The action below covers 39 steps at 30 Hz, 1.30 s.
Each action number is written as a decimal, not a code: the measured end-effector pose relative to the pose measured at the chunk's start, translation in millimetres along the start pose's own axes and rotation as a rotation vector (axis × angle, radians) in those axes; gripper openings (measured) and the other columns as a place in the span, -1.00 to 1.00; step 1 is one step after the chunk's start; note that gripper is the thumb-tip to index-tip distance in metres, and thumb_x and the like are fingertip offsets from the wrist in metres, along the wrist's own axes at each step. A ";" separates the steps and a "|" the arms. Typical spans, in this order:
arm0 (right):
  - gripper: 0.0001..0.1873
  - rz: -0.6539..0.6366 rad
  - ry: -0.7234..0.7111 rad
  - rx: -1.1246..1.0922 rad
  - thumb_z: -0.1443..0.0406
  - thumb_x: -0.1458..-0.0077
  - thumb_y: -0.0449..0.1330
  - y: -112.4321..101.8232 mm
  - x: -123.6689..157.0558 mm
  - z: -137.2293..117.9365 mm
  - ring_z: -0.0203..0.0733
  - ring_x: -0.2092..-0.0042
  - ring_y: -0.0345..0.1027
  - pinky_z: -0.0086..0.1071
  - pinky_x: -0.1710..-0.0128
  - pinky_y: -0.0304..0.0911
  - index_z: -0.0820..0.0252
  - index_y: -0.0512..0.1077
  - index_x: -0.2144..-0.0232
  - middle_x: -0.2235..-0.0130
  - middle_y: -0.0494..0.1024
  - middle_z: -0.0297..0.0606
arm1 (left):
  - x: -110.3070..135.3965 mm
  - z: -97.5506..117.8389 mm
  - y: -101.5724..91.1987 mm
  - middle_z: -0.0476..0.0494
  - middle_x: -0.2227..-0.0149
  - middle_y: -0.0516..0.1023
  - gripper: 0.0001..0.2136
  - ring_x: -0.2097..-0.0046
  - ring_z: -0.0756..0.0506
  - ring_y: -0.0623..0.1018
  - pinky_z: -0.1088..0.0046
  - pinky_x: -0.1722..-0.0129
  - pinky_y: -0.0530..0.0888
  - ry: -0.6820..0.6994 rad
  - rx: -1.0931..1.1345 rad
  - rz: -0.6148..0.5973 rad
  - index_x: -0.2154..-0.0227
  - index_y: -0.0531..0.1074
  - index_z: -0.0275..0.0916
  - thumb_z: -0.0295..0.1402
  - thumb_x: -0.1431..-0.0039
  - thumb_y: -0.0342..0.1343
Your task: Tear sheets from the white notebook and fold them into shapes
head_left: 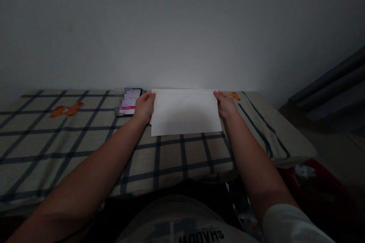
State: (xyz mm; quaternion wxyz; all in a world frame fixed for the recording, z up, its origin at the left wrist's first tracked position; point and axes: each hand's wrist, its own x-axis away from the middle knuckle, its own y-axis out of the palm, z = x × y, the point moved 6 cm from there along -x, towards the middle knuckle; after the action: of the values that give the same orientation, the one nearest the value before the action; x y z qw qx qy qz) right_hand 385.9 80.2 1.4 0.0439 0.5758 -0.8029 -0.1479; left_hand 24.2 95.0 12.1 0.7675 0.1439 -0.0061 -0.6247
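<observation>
A white sheet of paper spans the space between my two hands, above the checked tablecloth. Faint lines run across it near its top edge. My left hand pinches its upper left side, with the thumb on the near face. At the upper right corner, my right hand grips the paper between thumb and fingers. A phone with a lit screen lies just left of my left hand, partly blurred out.
The table under the checked cloth stands against a pale wall. Orange bear patches decorate the cloth, one bear at left. A red bin with crumpled white stuff sits below the right end. A grey curtain hangs at far right.
</observation>
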 end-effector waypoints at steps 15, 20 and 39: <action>-0.69 0.212 -0.310 0.532 0.11 0.02 0.27 -9.3 4.2 -15.9 -0.10 0.19 0.40 -0.14 0.03 0.31 0.14 0.53 0.25 0.25 0.56 -0.20 | -0.6 9.9 -5.4 0.00 0.41 0.43 -0.90 0.29 -0.06 0.43 0.42 0.24 0.33 0.289 -0.399 0.051 0.39 0.39 -0.19 -0.33 -0.23 0.04; -0.78 -0.063 -0.737 0.860 0.25 -0.23 0.11 68.9 49.5 -57.2 -0.03 0.05 0.38 -0.11 -0.08 0.22 0.12 0.56 0.23 0.17 0.56 -0.12 | 15.9 24.2 3.5 -0.06 0.35 0.47 -0.89 0.25 -0.09 0.46 0.39 0.21 0.36 0.436 -0.508 0.014 0.31 0.38 -0.19 -0.31 -0.29 0.00; -0.76 -0.451 -0.683 0.894 0.24 -0.31 0.14 172.5 72.8 -14.6 -0.13 0.09 0.48 -0.27 0.00 0.28 0.15 0.61 0.21 0.18 0.65 -0.20 | 33.0 32.6 20.9 -0.09 0.26 0.54 -0.78 0.31 -0.09 0.46 0.38 0.33 0.34 0.484 -0.609 -0.302 0.16 0.45 -0.17 -0.27 -0.12 0.13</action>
State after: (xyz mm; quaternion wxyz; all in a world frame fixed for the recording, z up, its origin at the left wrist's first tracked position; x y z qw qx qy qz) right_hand 207.9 59.7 57.7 -0.4950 0.6145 -0.6139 0.0217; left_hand 45.3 60.0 42.5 0.6541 0.0521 0.3806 -0.6515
